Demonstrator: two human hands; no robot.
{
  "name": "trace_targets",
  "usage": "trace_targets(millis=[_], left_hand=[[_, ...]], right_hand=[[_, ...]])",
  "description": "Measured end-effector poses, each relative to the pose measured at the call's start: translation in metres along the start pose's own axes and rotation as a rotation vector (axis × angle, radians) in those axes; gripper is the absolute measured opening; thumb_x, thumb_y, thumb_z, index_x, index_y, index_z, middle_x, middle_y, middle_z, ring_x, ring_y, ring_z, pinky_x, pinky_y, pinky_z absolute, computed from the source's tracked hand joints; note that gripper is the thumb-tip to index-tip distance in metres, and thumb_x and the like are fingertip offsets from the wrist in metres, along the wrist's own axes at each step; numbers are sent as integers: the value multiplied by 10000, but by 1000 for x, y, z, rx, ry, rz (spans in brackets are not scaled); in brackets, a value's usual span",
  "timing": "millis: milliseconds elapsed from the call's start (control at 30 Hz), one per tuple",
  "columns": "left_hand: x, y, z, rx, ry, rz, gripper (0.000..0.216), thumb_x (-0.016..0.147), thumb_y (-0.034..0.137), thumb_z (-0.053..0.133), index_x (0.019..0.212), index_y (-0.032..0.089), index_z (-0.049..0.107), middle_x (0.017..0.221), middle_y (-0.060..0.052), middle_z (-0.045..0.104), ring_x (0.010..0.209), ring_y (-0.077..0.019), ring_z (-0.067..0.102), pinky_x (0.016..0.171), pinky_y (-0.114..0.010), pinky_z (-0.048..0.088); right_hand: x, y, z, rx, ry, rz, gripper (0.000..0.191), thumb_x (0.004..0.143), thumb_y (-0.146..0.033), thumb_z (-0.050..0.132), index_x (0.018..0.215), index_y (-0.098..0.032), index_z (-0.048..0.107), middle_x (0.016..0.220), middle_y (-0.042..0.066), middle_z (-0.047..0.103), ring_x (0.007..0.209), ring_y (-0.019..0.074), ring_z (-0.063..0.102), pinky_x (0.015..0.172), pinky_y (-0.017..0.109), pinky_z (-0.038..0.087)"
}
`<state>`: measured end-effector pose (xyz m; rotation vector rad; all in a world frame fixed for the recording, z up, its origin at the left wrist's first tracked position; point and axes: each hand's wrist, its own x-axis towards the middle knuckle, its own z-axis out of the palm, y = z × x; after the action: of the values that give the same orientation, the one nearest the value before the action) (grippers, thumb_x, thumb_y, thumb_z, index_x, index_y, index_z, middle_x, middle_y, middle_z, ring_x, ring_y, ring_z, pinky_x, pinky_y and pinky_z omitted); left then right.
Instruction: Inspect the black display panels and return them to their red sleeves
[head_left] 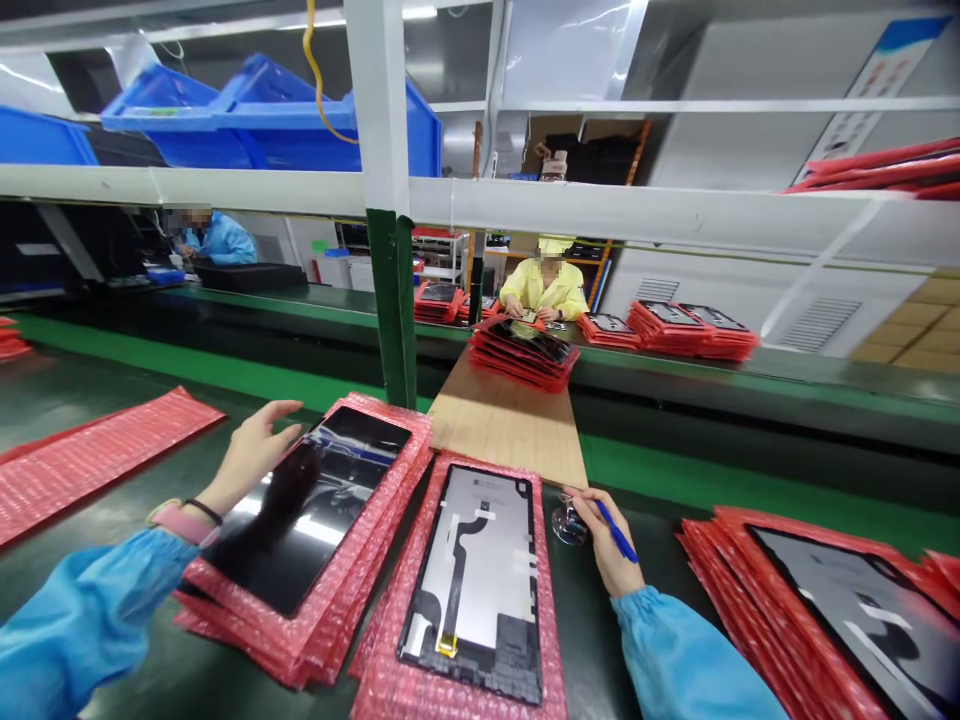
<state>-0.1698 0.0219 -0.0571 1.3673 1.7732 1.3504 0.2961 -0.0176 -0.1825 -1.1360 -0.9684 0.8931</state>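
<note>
The dark screen (337, 510) and grey-backed panel (499, 560) lie uncovered, neither lifted, left grip (259, 450) spread, right grip (611, 540) pinching a blue pen (619, 533) by a clear disc (568, 527).

Showing nothing legible: bearing just blurred characters on the banner (874, 95), tiny unreadable print on the middle panel (491, 565).

The black panel (315, 510) is lying glossy side up on pink wrap (379, 510), its far end slanting right, near the left hand (251, 455). The grey panel (487, 590) is lying alongside, dark strip (454, 590) upward. The right hand (611, 545) is holding the blue pen (617, 533) at an angle; the clear disc (561, 532) is sitting at that hand's fingertips.
</note>
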Motion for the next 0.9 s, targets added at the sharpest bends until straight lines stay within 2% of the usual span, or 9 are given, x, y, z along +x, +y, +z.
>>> trace_targets(millis=[67, 133, 200, 267, 367, 467, 633, 733, 900], left_hand=[[-26, 13, 15, -31, -54, 64, 347, 684, 366, 676, 994, 220, 620, 1190, -65, 669, 1211, -275, 551, 1072, -357, 392], [-64, 19, 37, -156, -231, 99, 344, 687, 374, 682, 989, 216, 641, 1154, -78, 683, 1173, -291, 576, 1066, -387, 402], [-103, 15, 60, -258, -454, 2, 404, 697, 356, 686, 1072, 214, 637, 1257, -94, 646, 1235, -296, 538, 1094, -402, 376], [-135, 0, 82, -269, -561, -145, 588, 643, 326, 717, 1203, 205, 585, 1388, -108, 556, 1358, -295, 416, 1157, -404, 277], [-161, -25, 109, -211, -568, -276, 705, 637, 338, 698, 1300, 175, 522, 1492, -131, 433, 1428, -313, 292, 1192, -424, 163], [-168, -40, 126, -218, -505, -212, 691, 716, 359, 622, 1356, 149, 472, 1539, -136, 355, 1456, -293, 223, 1203, -403, 96], [-176, -43, 135, -257, -504, -138, 781, 744, 315, 568, 1459, 118, 323, 1582, -126, 260, 1467, -243, 200, 1208, -354, 77], [-179, -44, 134, -251, -525, -112, 804, 735, 322, 567, 1460, 88, 312, 1582, -141, 252, 1471, -245, 184, 1209, -342, 59], [-179, -42, 131, -245, -523, -116, 838, 724, 333, 589, 1469, 91, 291, 1588, -154, 228, 1474, -270, 164, 1210, -364, 54]], right_hand=[[-4, -4, 2, -1, 57, -37, 333, 706, -452, 770, 865, -216, 597, 985, 68, 743, 1016, 282, 672, 916, 453, 495], [-12, -11, 3, -12, 133, -93, 400, 672, -490, 777, 919, -246, 579, 1129, 84, 717, 1176, 303, 593, 1024, 458, 414], [-26, -21, 7, -35, 166, -129, 372, 722, -505, 733, 949, -252, 583, 1206, 82, 686, 1245, 279, 541, 1083, 429, 349], [-45, -29, 15, -68, 90, -98, 303, 804, -529, 643, 874, -236, 615, 1083, 94, 732, 1130, 271, 625, 1039, 407, 400], [-79, -38, 33, -104, -202, 70, 480, 891, -626, 419, 834, -201, 634, 694, 101, 743, 667, 268, 722, 693, 406, 561], [-103, -39, 49, -168, -348, 154, 481, 901, -645, 362, 877, -220, 587, 580, 34, 679, 447, 199, 615, 433, 295, 447], [-109, -31, 55, -348, -341, 97, 402, 792, -471, 648, 558, -231, 425, 475, -41, 496, 482, 134, 459, 524, 263, 340], [-105, -24, 51, -444, -292, 47, 434, 749, -409, 647, 516, -249, 318, 462, -65, 357, 481, 125, 340, 513, 275, 261], [-105, -25, 51, -536, -306, 1, 388, 743, -381, 594, 512, -251, 311, 476, -59, 344, 488, 133, 338, 528, 283, 242]])
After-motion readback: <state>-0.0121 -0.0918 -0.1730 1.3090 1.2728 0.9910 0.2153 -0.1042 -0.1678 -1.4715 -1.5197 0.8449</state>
